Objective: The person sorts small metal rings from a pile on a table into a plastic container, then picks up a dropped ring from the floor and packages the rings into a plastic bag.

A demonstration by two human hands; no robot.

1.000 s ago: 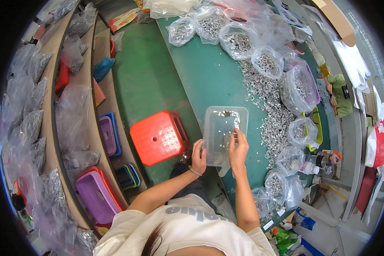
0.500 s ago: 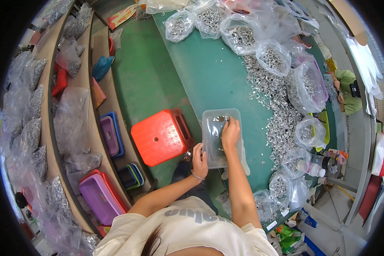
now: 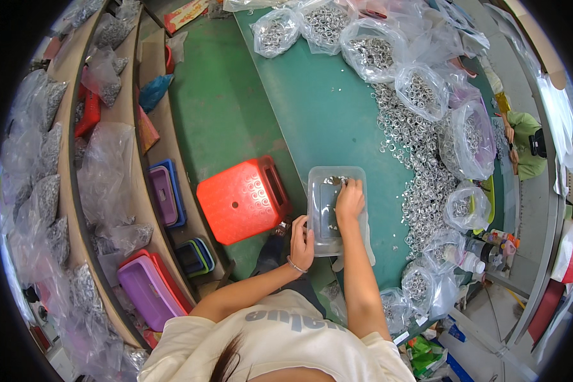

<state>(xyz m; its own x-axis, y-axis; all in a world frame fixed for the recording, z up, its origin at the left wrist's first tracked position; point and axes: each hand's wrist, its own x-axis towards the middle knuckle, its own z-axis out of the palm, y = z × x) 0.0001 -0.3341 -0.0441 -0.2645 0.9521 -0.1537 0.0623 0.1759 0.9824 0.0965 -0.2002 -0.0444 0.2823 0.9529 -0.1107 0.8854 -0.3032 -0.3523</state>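
Note:
A clear rectangular plastic container (image 3: 337, 249) sits at the table's near left edge, with a few small dark and shiny pieces on its bottom. My left hand (image 3: 302, 244) grips the container's near left wall, fingers bent around it. Inside, toward the far right corner, my right hand (image 3: 349, 204) points down with its fingers drawn together. Whatever those fingertips pinch is hidden by the hand. Beyond the container on the right spreads a large heap of small silver metal rings (image 3: 421, 184).
Open clear bags of rings (image 3: 374, 51) line the table's far and right sides. A red plastic stool (image 3: 235, 202) stands on the floor left of the table. Shelves with bags and a purple basket (image 3: 148, 290) rise at left. Another person's green sleeve (image 3: 527, 146) shows at far right.
My right hand's fingers have come lower into the container, hiding the small metal piece seen at their tips before. My left hand stays on the wall. The whole view has shifted slightly.

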